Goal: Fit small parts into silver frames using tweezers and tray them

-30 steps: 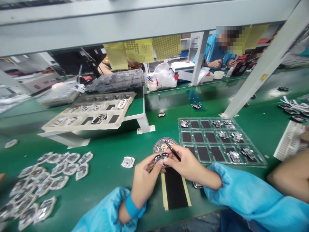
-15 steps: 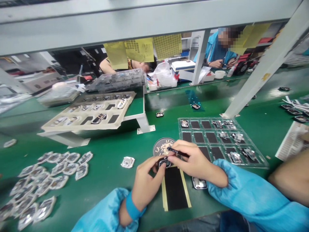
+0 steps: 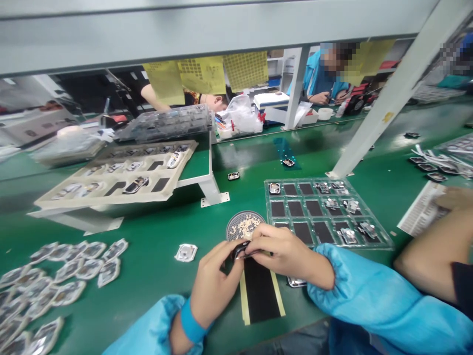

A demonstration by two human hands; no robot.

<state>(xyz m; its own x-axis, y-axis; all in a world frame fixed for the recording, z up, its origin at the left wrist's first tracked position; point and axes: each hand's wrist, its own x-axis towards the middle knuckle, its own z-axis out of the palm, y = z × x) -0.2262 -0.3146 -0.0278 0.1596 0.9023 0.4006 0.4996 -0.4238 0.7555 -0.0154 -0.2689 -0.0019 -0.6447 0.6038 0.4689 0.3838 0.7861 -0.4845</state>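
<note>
My left hand pinches a small black watch-like housing between thumb and fingers, tilted above the mat. My right hand meets it from the right, fingers closed on a slim dark tool mostly hidden beneath them. Under both hands lies a black mat edged with yellow tape. Just beyond them is a round grey dish of tiny pale pieces. Partly covered by my right forearm, another housing rests on the bench. A white-rimmed part lies left of my hands.
A clear compartment tray with several parts stands at right. Many white-rimmed housings spread across the left. A cream tray sits on a raised stand. A metal post slants down behind the clear tray. Another person's arm reaches in at right.
My right hand has lowered onto the housing, and its dark tool, raised before, is now mostly hidden. The view has shifted, so the scene sits farther left.
</note>
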